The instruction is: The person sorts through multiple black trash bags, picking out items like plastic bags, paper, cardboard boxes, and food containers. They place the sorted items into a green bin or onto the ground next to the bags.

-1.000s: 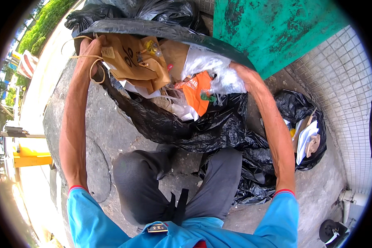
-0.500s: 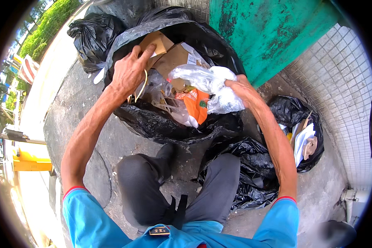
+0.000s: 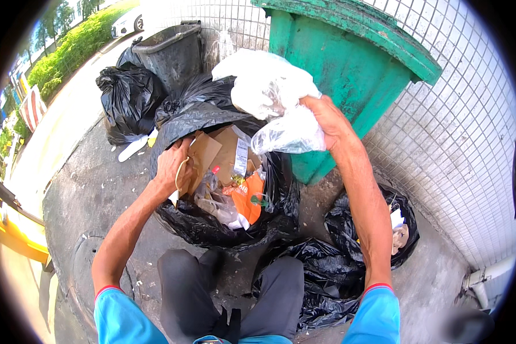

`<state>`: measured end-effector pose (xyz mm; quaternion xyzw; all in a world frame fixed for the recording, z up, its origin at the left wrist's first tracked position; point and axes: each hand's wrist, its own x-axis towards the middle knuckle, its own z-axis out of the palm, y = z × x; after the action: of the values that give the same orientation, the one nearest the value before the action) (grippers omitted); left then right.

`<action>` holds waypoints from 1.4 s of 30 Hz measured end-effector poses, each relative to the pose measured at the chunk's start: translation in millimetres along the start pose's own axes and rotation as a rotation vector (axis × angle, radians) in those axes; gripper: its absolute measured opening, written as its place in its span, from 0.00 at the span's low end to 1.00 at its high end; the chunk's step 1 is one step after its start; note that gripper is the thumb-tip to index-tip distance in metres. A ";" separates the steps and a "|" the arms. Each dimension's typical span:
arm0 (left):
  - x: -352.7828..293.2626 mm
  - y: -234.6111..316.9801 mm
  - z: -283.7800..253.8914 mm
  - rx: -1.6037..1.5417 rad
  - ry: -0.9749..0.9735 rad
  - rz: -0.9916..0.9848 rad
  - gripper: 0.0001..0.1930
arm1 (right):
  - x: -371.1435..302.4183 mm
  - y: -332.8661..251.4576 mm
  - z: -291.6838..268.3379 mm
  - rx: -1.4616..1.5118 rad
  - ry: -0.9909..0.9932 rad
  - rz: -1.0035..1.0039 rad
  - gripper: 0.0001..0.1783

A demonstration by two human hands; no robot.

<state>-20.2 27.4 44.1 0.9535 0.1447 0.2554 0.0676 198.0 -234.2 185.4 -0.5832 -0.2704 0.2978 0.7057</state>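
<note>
A large open black garbage bag (image 3: pixel 195 229) stands before me, full of mixed waste. High over its right side, my right hand (image 3: pixel 333 127) grips a bunched white plastic bag (image 3: pixel 264 86), whose clear lower part (image 3: pixel 291 133) hangs down. My left hand (image 3: pixel 174 166) is inside the left rim, closed on the edge of a piece of brown cardboard (image 3: pixel 204 153); some fingertips are hidden, and a thin pale cord loops by the wrist. Within the bag lie more brown cardboard with a white label (image 3: pixel 240 159), an orange packet (image 3: pixel 247 198) and crumpled clear plastic (image 3: pixel 218 203).
Behind stands a green wheeled bin (image 3: pixel 338 74) against a tiled wall (image 3: pixel 441 132). A grey bin (image 3: pixel 169 57) and a tied black bag (image 3: pixel 129 97) are at the far left. Black bags (image 3: pixel 315 281) lie by my right knee, one (image 3: pixel 404 229) holding paper. Something yellow (image 3: pixel 23 232) stands left.
My right hand has lifted the white plastic bag up and away from the waste, where it hangs fuller. My left hand has moved from atop the cardboard to its left edge. The view has tilted upward.
</note>
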 end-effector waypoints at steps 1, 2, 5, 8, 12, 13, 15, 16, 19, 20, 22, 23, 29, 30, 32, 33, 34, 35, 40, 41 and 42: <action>-2.4 -0.3 -1.1 0.001 0.002 0.004 0.28 | 4.5 -22.0 8.1 0.017 -0.017 -0.065 0.19; -6.1 -2.5 0.5 0.000 -0.002 0.004 0.28 | 15.0 -40.3 12.2 0.052 -0.038 -0.097 0.20; -17.3 -0.3 -4.8 -0.022 -0.087 0.002 0.26 | 31.9 -108.1 21.3 -0.008 -0.141 -0.307 0.22; -28.0 2.1 -17.6 -0.019 -0.162 -0.015 0.25 | 83.1 -192.1 -7.2 0.325 -0.278 -0.294 0.17; -20.9 18.1 -18.7 -0.130 -0.196 0.012 0.24 | 119.1 -308.0 -133.8 -0.268 0.104 -0.387 0.19; -20.2 21.3 -21.2 -0.173 -0.169 0.033 0.23 | 121.3 -329.4 -153.8 -0.399 0.250 -0.383 0.20; -41.3 -2.8 -46.1 -0.097 -0.202 -0.021 0.24 | 125.3 -235.4 -112.6 -0.874 0.650 -0.356 0.21; -35.2 4.3 -53.1 -0.169 -0.152 0.025 0.24 | 96.1 -255.6 -79.9 -1.220 0.915 -0.388 0.22; -51.6 -16.4 -63.8 -0.181 -0.115 0.009 0.24 | 109.4 -195.1 -45.0 -0.904 0.797 -0.997 0.27; -34.7 0.8 -51.8 -0.281 -0.046 0.073 0.24 | 77.8 -227.6 -52.5 -1.144 0.809 -1.246 0.21; -33.9 -1.4 -37.5 -0.207 0.037 0.087 0.27 | 9.3 -168.7 3.9 -1.307 0.754 -0.971 0.16; -42.9 -12.2 -36.9 -0.122 0.081 0.076 0.28 | -4.4 -101.5 27.9 -1.069 0.385 -0.976 0.13; -40.1 -15.6 -37.5 -0.126 0.425 -0.107 0.30 | -13.9 205.5 69.6 -1.226 -0.489 -0.279 0.15; -37.0 -11.8 -25.7 -0.155 0.407 -0.102 0.29 | 2.8 247.6 66.0 -1.251 -0.428 -0.042 0.19; -36.5 -20.6 -12.6 -0.077 0.328 -0.198 0.28 | 39.0 320.8 72.2 -1.241 -0.147 -0.242 0.24; -35.3 -24.2 -17.1 -0.051 0.360 -0.188 0.28 | 50.1 329.6 85.2 -1.263 -0.077 -0.313 0.26; -34.7 -28.0 -21.7 -0.072 0.404 -0.186 0.28 | 62.8 337.8 98.5 -1.283 -0.006 -0.385 0.27; -32.1 -27.1 -20.9 -0.111 0.445 -0.179 0.27 | 71.9 343.5 99.2 -1.315 0.074 -0.444 0.28; -36.0 -29.3 -16.4 -0.075 0.400 -0.242 0.27 | 109.2 363.0 68.9 -1.550 0.030 -0.224 0.20; -33.8 -29.4 -11.0 -0.100 0.383 -0.250 0.26 | 114.9 363.1 47.8 -1.487 -0.005 -0.123 0.16; -40.7 -39.1 -12.6 -0.075 0.381 -0.263 0.26 | 110.8 356.3 52.2 -1.461 0.093 -0.183 0.13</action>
<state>-69.8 52.5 28.0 0.8580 0.2682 0.4248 0.1072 197.5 -67.4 -152.4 -0.8916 -0.4174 -0.0434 0.1702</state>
